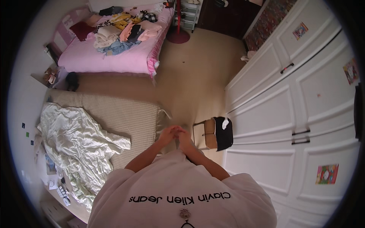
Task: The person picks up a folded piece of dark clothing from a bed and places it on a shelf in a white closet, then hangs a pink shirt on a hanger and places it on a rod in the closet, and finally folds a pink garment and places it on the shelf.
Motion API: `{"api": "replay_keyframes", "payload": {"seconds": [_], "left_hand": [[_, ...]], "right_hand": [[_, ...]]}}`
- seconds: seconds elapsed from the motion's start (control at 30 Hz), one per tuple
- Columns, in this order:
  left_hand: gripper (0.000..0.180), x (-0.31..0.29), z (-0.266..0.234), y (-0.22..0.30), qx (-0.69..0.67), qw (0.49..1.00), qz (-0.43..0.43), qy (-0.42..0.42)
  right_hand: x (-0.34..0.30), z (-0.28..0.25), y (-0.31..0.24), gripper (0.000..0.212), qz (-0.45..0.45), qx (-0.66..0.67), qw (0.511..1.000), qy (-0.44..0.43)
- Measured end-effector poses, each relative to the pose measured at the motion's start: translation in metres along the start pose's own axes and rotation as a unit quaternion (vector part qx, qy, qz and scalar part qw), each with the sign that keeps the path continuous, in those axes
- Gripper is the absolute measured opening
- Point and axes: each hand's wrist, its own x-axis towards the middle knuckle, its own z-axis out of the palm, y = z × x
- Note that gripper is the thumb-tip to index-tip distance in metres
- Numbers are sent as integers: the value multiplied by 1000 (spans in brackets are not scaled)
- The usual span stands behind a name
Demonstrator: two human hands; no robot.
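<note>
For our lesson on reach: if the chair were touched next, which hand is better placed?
Probably the right hand: it is nearer the chair, which stands to its right. The left hand is on the beige bed side.

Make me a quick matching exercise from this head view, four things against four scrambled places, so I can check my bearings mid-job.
Things:
1. Hands, left and right
2. Crumpled pale cover
3. Heap of clothes
4. Chair with a brown seat

Places:
A. On the pink bed
B. Beside the white wardrobe
C. Together in front of the pale shirt
D. Spread over part of the striped beige bed

Right pairs: 1-C, 2-D, 3-A, 4-B.
</note>
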Motion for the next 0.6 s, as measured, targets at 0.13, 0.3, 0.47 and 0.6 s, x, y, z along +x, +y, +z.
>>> {"api": "replay_keyframes", "payload": {"seconds": [0.13,0.3,0.47,0.6], "left_hand": [[26,62,-11,41,-38,997,39,51],[26,149,-19,76,-82,995,43,31],[24,212,8,95,-37,997,44,54],[23,240,8,96,-21,998,14,55]], "right_hand": [[64,20,-52,15,-4,2,998,-65],[117,31,-133,14,-27,2,994,-110],[173,8,-165,15,13,5,997,-75],[220,-4,-158,18,29,-38,997,-59]]}}
